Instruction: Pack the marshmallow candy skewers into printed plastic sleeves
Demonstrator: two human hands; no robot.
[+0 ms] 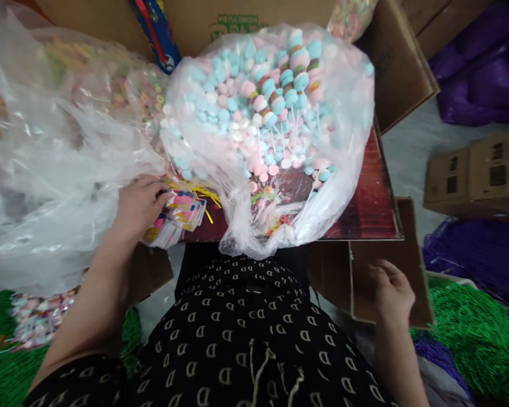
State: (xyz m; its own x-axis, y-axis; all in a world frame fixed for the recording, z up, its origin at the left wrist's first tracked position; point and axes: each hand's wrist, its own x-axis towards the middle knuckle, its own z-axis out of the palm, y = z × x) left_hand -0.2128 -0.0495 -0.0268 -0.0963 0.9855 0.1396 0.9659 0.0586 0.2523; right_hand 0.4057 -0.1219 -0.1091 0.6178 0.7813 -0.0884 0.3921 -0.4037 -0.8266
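Note:
My left hand (139, 206) lies at the edge of a pile of small printed cards (184, 209), its fingers slightly apart and touching or just over the cards. Yellow twist ties (207, 196) are spread beside its fingertips. Out to the right, my right hand (392, 291) hovers over an open cardboard box (390, 249); its fingers are loosely bent and I see nothing in them. Between and beyond the hands, a large clear plastic bag (348, 152) lies open, full of pink, blue and white candies. Several candy skewers (290, 73) on white sticks rest on the candies.
A dark red table (377, 198) carries the bags. Another clear bag (68, 152) with ring candies fills the left. A big carton (263, 14) stands behind. Around the floor are green shredded filler (475, 328), purple bags (479, 73) and brown boxes (475, 175).

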